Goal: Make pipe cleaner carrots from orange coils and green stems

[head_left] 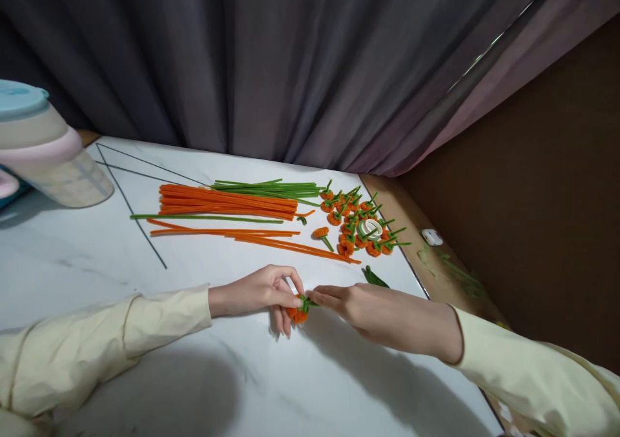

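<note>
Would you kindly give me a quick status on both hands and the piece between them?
Left hand and right hand both pinching one small orange pumpkin with green stem, low over the white table. Finished pumpkins and pipe cleaners lie behind, apart.

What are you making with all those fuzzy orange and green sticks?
A person's left hand and right hand pinch a little orange pipe-cleaner pumpkin with a green stem between their fingertips, low over the white table. Behind them lie straight orange pipe cleaners and green pipe cleaners. A pile of finished pumpkins sits to the right.
</note>
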